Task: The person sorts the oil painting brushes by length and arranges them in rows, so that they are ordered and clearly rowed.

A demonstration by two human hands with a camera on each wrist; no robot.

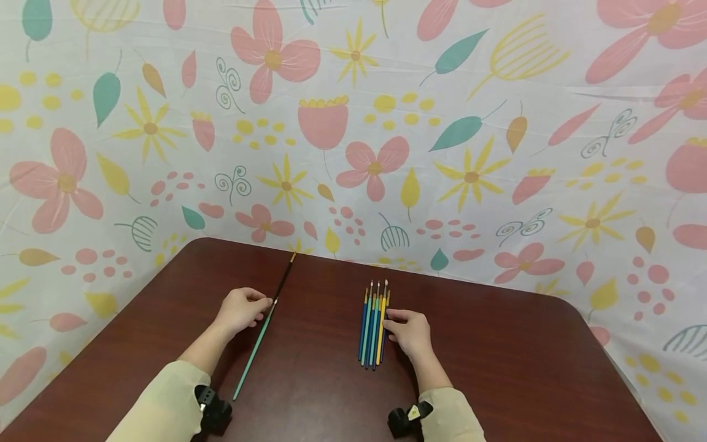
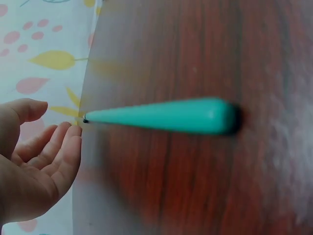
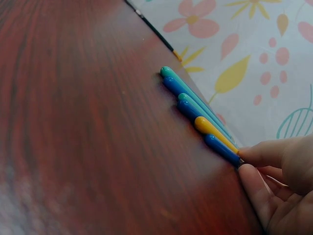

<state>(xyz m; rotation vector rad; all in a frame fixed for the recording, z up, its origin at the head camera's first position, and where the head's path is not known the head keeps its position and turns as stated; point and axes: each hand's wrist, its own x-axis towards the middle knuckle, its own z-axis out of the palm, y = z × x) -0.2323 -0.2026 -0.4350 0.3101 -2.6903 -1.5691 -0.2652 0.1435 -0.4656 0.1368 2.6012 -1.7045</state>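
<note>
Lying lengthwise, brushes (image 1: 374, 325) bristles pointing away.

The person is wearing a top with long, loose beige sleeves (image 1: 166, 402) reaching down to both wrists. A small black camera unit (image 1: 212, 410) is sitting strapped at the left cuff, and another black unit (image 1: 407, 419) at the right cuff is showing a small yellowish mark. Both hands are going bare.

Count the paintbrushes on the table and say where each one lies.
7, perhaps: one long green brush lies apart by the left hand; about six lie side by side in a bundle touching the right hand. The bundle is tight, so one may be hidden.
</note>
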